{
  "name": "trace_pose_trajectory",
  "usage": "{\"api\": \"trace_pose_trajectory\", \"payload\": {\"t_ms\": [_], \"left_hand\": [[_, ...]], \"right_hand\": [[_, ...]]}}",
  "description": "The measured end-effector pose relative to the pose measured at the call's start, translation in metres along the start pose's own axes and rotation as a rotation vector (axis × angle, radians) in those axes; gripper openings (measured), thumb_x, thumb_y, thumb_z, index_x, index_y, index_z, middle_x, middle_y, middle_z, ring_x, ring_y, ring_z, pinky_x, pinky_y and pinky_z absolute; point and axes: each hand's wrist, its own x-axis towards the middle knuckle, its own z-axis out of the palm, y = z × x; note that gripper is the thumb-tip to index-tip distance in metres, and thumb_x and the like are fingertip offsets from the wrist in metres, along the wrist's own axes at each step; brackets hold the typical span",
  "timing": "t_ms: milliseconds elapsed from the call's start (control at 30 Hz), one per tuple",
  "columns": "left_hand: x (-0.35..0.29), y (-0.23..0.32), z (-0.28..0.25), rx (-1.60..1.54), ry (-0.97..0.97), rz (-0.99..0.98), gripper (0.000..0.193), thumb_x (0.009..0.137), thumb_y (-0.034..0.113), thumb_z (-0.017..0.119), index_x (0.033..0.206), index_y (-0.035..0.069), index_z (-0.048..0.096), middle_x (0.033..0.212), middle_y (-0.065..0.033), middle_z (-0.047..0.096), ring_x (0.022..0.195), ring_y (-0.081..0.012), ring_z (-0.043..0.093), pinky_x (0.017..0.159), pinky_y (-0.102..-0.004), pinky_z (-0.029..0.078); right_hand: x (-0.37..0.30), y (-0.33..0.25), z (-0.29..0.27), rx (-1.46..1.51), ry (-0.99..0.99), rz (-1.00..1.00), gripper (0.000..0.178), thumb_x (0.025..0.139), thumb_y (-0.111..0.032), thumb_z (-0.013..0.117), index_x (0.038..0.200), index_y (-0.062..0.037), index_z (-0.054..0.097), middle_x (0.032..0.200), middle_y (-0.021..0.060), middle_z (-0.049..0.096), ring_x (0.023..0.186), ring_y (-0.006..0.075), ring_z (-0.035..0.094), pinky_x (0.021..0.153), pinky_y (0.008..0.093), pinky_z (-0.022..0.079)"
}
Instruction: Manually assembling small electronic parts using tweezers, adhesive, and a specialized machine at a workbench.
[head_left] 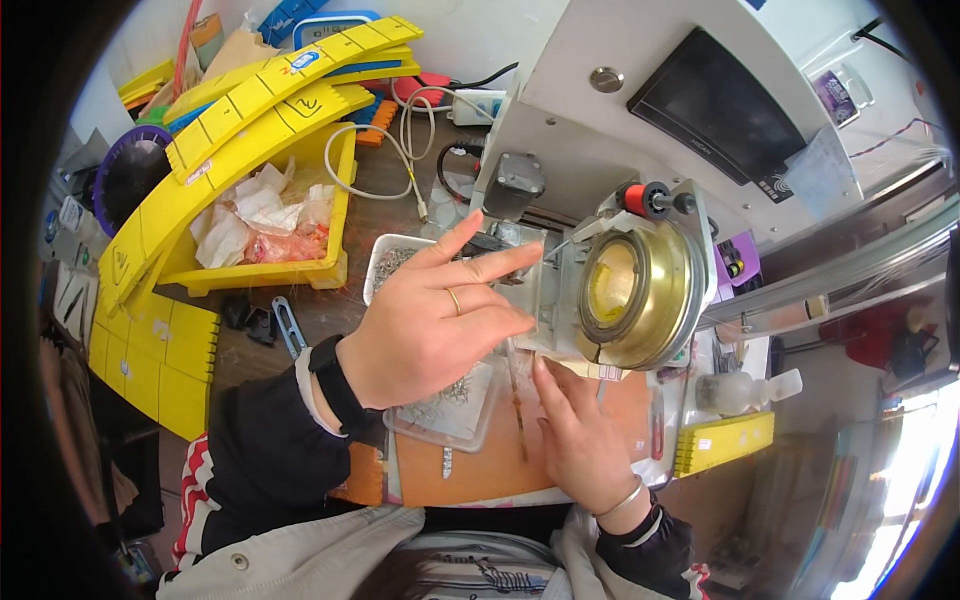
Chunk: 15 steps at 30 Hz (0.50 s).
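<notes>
My left hand [430, 325], with a ring on one finger, reaches to the front of a grey bench machine [570, 110]. Its outer fingers are fanned out. Its lower fingers close together near the machine's edge, and whatever lies between them is hidden. My right hand [585, 440] is just below, over an orange board [480, 475], its index finger stretched toward the machine's lower edge. Nothing shows in it. Beside it runs a thin brownish strip [519, 420]. Right of my left fingertips sits a round brass-coloured drum [660, 290] on the machine.
Clear trays of small metal pieces [455, 410] lie under and behind my left wrist. A yellow bin [300, 275] holds crumpled paper, with yellow notched strips [270, 90] stacked above. A red spool [645, 198], black screen [715, 105] and squeeze bottle [740, 392] stand right.
</notes>
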Motion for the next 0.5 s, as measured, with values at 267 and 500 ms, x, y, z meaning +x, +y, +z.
{"api": "trace_pose_trajectory", "payload": {"t_ms": [267,500], "left_hand": [[-0.001,0.0,-0.001,0.001,0.007,-0.002,0.02,0.072,-0.002,0.075,0.087,0.011,0.072,0.079,-0.0031,0.068,0.117,-0.0285,0.064,0.115,-0.0538,0.03],[0.001,0.002,-0.005,-0.024,0.001,-0.015,0.017,0.073,0.001,0.076,0.086,0.011,0.072,0.078,-0.0029,0.068,0.116,-0.0261,0.065,0.116,-0.0523,0.03]], "right_hand": [[-0.069,0.025,-0.006,0.112,0.141,0.133,0.081,0.074,-0.019,0.078,0.144,-0.0017,0.042,0.147,0.0265,0.039,0.134,0.0455,0.041,0.108,0.0508,0.035],[-0.079,0.036,0.018,0.02,0.148,0.139,0.08,0.073,-0.026,0.079,0.142,-0.0031,0.045,0.147,0.0267,0.039,0.139,0.0469,0.033,0.111,0.0535,0.03]]}}
